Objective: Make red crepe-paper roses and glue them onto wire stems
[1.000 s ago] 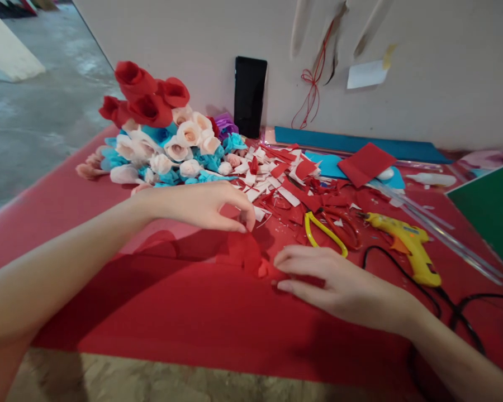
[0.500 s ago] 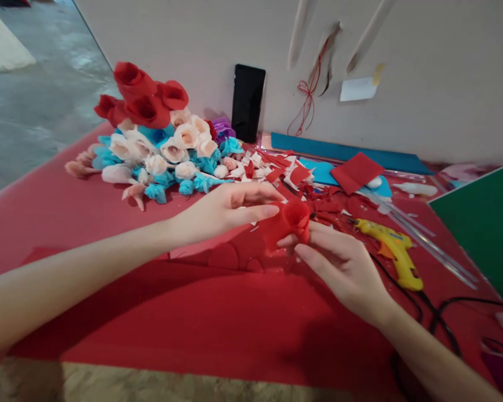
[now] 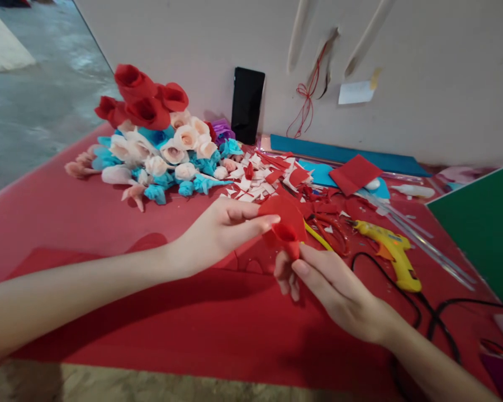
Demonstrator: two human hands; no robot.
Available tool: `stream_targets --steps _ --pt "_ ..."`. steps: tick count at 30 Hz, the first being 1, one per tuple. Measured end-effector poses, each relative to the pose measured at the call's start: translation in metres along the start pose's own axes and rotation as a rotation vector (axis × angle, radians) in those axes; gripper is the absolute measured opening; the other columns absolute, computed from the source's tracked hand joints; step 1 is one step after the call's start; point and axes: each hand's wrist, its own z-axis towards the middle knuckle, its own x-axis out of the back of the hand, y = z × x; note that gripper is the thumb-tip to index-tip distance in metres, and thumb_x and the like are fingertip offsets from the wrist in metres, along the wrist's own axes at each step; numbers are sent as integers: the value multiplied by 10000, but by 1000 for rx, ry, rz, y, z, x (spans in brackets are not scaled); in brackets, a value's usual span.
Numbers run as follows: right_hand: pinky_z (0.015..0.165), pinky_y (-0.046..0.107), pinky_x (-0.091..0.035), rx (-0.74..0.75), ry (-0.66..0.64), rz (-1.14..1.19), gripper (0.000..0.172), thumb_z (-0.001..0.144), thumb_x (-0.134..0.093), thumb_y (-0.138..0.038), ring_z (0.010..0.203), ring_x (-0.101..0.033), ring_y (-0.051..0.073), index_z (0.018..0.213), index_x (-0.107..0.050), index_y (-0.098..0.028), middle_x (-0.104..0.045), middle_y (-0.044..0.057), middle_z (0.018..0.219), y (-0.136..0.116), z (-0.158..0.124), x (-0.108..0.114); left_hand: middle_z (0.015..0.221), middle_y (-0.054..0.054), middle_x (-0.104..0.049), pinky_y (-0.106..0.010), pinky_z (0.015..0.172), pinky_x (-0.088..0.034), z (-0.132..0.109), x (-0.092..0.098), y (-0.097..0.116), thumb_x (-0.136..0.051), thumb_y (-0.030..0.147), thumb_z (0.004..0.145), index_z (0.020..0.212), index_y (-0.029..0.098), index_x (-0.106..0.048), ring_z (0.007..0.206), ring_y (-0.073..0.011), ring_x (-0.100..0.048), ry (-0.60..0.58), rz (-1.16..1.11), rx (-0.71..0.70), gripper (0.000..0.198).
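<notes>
A small red paper flower (image 3: 285, 234), its rolled centre open at the top, is between my hands above the table. My right hand (image 3: 339, 290) pinches its narrow base between thumb and forefinger, the other fingers curled beneath. From the left, my left hand (image 3: 222, 234) presses thumb over fingers on a broad, rounded red paper petal (image 3: 291, 209) that stands up behind the rolled centre. Whether the petal is joined to the flower I cannot tell. Flat red paper pieces (image 3: 251, 265) lie on the table just below.
Finished paper flowers (image 3: 176, 151) in red, white, blue and pink are heaped at the left. Paper scraps (image 3: 255, 178) lie behind my hands. A yellow glue gun (image 3: 389, 251) with a black cable rests at the right, near red-handled pliers (image 3: 339, 234). A phone (image 3: 248, 106) leans on the wall.
The flower has tipped toward me and moved slightly down and left, showing the petal behind it. My left hand has come lower and closed on the petal; the right hand has moved down, pinching the base.
</notes>
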Motion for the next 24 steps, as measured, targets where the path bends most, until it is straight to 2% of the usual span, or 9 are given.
stream_targets --steps 3,10,14,17,21,24 --pt "594 162 -416 -1 -5 18 294 956 -277 -319 605 -503 46 841 -499 -164 -545 -14 708 -1 0 -2 647 -3 -673 -182 650 -504 -4 -3 2 -473 173 860 705 138 -660 644 -110 -634 -133 -135 -13 244" --pt "585 173 -414 -25 0 -15 347 954 -271 -334 607 -515 63 766 -507 -161 -557 -7 687 2 0 -1 704 -12 -670 -210 685 -539 -11 -7 5 -454 138 861 809 154 -652 700 -131 -656 -193 -259 -29 206" --pt "567 165 -400 44 11 -81 353 949 -271 -296 585 -503 64 709 -492 -164 -543 -10 655 2 2 -1 873 -31 -672 -244 806 -527 -15 -8 9 -527 119 811 884 150 -647 869 -156 -639 -171 -134 -49 144" --pt "543 161 -390 80 35 -114 309 928 -310 -247 567 -498 65 678 -473 -168 -547 -14 638 2 3 0 975 -25 -664 -272 879 -500 -16 -9 10 -595 159 779 965 187 -650 979 -176 -604 -131 -23 -91 196" --pt "476 172 -353 68 63 -185 330 912 -340 -275 517 -458 71 636 -480 -160 -532 -9 592 1 5 0 1031 -14 -654 -313 912 -489 -17 -9 9 -599 148 771 964 223 -660 1009 -193 -593 -105 46 -110 216" --pt "478 176 -357 99 125 -168 286 899 -388 -296 518 -449 73 676 -504 -158 -531 -13 603 2 5 -1 1018 -2 -658 -274 899 -490 -17 -8 10 -585 105 772 968 225 -659 1000 -172 -593 -89 47 -145 242"
